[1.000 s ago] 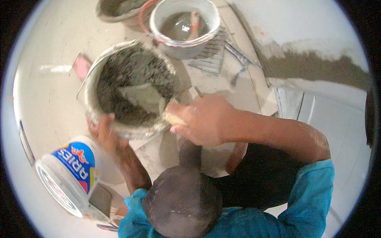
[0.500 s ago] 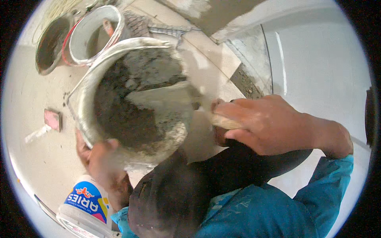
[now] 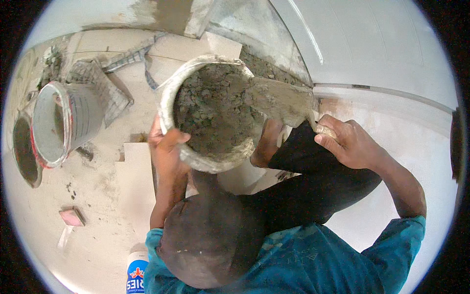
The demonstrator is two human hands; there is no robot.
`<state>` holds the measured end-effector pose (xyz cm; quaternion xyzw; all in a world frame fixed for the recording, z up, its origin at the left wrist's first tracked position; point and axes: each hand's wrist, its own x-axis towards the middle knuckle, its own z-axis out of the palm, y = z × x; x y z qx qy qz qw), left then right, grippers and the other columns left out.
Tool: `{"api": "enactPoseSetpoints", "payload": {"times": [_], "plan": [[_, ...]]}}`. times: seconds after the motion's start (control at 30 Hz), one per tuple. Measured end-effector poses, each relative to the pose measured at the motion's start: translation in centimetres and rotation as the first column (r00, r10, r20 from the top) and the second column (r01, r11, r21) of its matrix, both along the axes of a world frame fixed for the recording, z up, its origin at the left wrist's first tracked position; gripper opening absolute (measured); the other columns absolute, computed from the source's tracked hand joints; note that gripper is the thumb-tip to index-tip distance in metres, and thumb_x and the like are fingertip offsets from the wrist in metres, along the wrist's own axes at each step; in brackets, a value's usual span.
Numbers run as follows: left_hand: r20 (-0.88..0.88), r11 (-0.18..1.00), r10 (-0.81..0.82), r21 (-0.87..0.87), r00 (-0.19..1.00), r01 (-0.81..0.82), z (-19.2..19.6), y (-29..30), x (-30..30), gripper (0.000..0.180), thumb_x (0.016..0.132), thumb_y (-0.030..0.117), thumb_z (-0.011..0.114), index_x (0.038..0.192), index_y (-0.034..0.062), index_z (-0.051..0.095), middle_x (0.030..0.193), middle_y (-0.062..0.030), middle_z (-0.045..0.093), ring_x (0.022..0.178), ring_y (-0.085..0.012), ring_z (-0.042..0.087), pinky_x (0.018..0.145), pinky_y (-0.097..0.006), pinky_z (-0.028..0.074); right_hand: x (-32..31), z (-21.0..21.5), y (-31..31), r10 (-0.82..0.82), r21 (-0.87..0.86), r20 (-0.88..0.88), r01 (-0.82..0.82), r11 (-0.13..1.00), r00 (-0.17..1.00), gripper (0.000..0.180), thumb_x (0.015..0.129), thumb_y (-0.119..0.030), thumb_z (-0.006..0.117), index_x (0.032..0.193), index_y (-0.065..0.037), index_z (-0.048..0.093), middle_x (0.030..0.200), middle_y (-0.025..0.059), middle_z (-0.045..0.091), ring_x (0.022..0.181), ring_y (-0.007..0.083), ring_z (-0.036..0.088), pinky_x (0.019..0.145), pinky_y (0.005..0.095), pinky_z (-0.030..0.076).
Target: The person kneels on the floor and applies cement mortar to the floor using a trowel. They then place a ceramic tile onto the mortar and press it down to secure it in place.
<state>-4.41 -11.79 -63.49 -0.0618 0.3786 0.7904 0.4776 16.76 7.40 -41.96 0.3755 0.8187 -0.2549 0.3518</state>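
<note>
My left hand (image 3: 168, 151) is closed on the left side of a round bucket (image 3: 169, 105), its thumb over the pale, crusted rim. Lumpy grey mortar (image 3: 210, 110) lies inside, and the bucket's mouth is tipped toward me. In my right hand (image 3: 353, 143) is the handle of a trowel (image 3: 284, 102), fingers wrapped round it. The wide blade, coated in wet mortar, reaches left across the bucket's right edge. Its tip is over the mortar.
A white pail (image 3: 78, 117) with a red rim lies at left against a dark, dirty tub (image 3: 27, 147). A crumpled sack (image 3: 100, 81) is behind them. A pink block (image 3: 72, 217) sits on the floor. A blue-labelled container (image 3: 137, 274) stands near my left elbow. A white panel (image 3: 362, 44) rises at right.
The trowel blade has come from inside the bucket out to its right edge, and my right hand has moved right. The bucket now stands farther from the white pail. The view has shifted too.
</note>
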Motion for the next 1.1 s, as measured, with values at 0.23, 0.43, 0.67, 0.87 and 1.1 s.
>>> {"api": "enactPoseSetpoints", "payload": {"times": [0.23, 0.43, 0.67, 0.87, 1.1], "plan": [[0.030, 0.986, 0.150, -0.073, 0.988, -0.148, -2.0, -1.5, -0.5, 0.067, 0.058, -0.006, 0.052, 0.124, -0.0102, 0.051, 0.108, -0.0199, 0.065, 0.093, -0.0277, 0.066, 0.086, -0.037, 0.054, 0.5, -6.8, 2.9, 0.094, -0.038, -0.166, -0.101, 0.994, 0.982, 0.035, 0.098, -0.031, 0.051, 0.116, -0.001, 0.057, 0.101, 0.0270, 0.064, 0.094, 0.0462, 0.062, 0.080, 0.0510, 0.050], [-0.072, 0.974, 0.150, -0.161, 0.986, -0.160, -2.0, -1.3, -0.6, 0.061, 0.062, -0.007, 0.053, 0.123, -0.0077, 0.054, 0.106, -0.0147, 0.066, 0.091, -0.0228, 0.065, 0.085, -0.032, 0.052, -7.1, -12.7, 2.6, 0.324, -0.194, -0.201, -0.362, 0.912, 0.924, 0.034, 0.097, -0.027, 0.049, 0.108, 0.002, 0.061, 0.102, 0.0254, 0.065, 0.092, 0.0425, 0.065, 0.084, 0.0531, 0.051], [-0.299, 0.904, 0.057, -0.390, 0.952, -0.177, 0.0, -0.2, -0.1, 0.036, 0.095, 0.022, 0.054, 0.121, -0.0023, 0.055, 0.110, -0.0136, 0.063, 0.099, -0.0250, 0.062, 0.088, -0.037, 0.048, -5.0, -12.4, -5.4, 0.379, 0.029, 0.138, -0.386, 0.922, 0.915, 0.033, 0.097, -0.028, 0.050, 0.115, -0.001, 0.046, 0.114, 0.0298, 0.059, 0.079, 0.0413, 0.068, 0.061, 0.0471, 0.057], [-0.237, 0.943, 0.113, -0.282, 0.965, -0.179, 0.3, -0.2, -0.4, 0.036, 0.099, 0.022, 0.052, 0.124, -0.0045, 0.055, 0.113, -0.0120, 0.064, 0.098, -0.0188, 0.062, 0.087, -0.031, 0.049, -3.7, -9.6, -6.5, 0.529, 0.323, 0.146, -0.546, 0.773, 0.836, 0.029, 0.098, -0.028, 0.048, 0.116, -0.006, 0.048, 0.112, 0.0205, 0.061, 0.072, 0.0251, 0.069, 0.049, 0.0401, 0.055], [-0.240, 0.940, 0.115, -0.286, 0.964, -0.184, -0.1, -0.7, -0.8, 0.036, 0.101, 0.028, 0.050, 0.119, -0.0011, 0.060, 0.110, -0.0093, 0.064, 0.098, -0.0181, 0.061, 0.087, -0.033, 0.048, -5.1, -5.3, -2.5, 0.008, -0.221, -0.233, -0.061, 0.973, 0.972, 0.028, 0.099, -0.028, 0.050, 0.108, -0.002, 0.052, 0.071, 0.0211, 0.054, 0.066, 0.0400, 0.059, 0.063, 0.0461, 0.048]]}}
